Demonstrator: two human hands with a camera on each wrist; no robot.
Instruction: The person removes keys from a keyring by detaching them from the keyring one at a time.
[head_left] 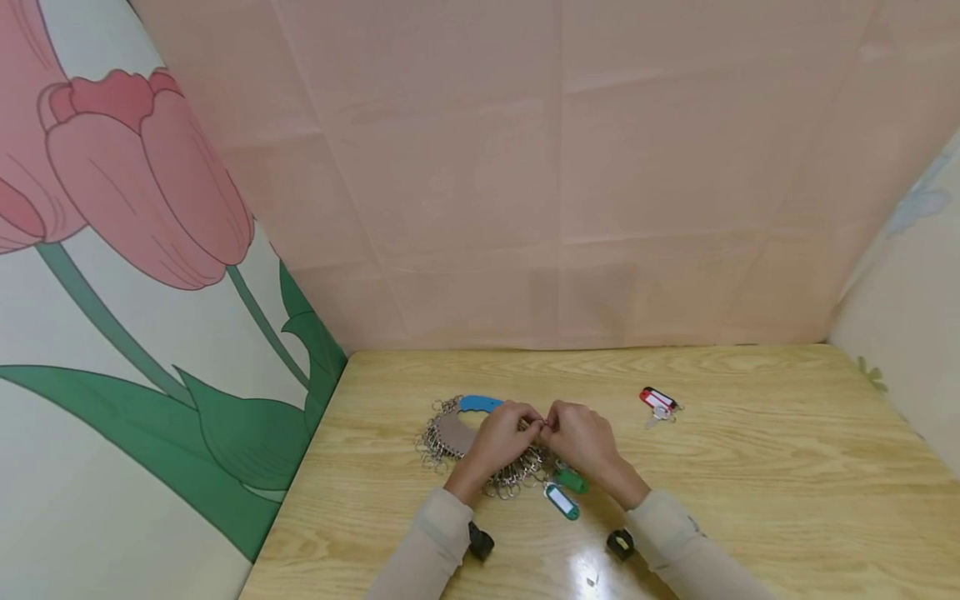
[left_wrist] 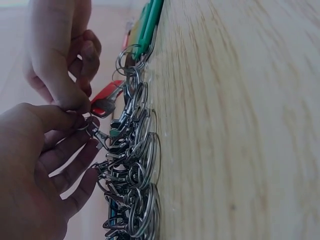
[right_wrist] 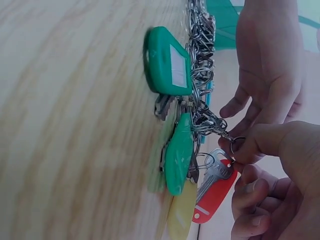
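Observation:
Over the right side of a large key holder (head_left: pixel 453 432) with a blue handle, both hands meet at the fingertips. The left hand (head_left: pixel 502 437) pinches a small split ring (right_wrist: pixel 238 145), which is joined to a metal clasp (left_wrist: pixel 102 137) on the holder's fringe. At that ring, the right hand (head_left: pixel 582 437) pinches the end of a red key tag (right_wrist: pixel 217 195); a silver key (right_wrist: pixel 214 170) hangs beside the tag. Fingers hide part of the ring. Just below the hands are a green key tag (head_left: pixel 562 502) and another green tag (head_left: pixel 572 479). A yellow tag (right_wrist: pixel 181 215) is partly covered.
Farther back on the right of the wooden table (head_left: pixel 750 467) lie a red tag (head_left: pixel 647 397), a dark tag beside it and a key (head_left: pixel 660 412). Clasps and split rings (head_left: pixel 504 483) crowd the holder's edge. A pink backdrop (head_left: pixel 480 208) stands behind.

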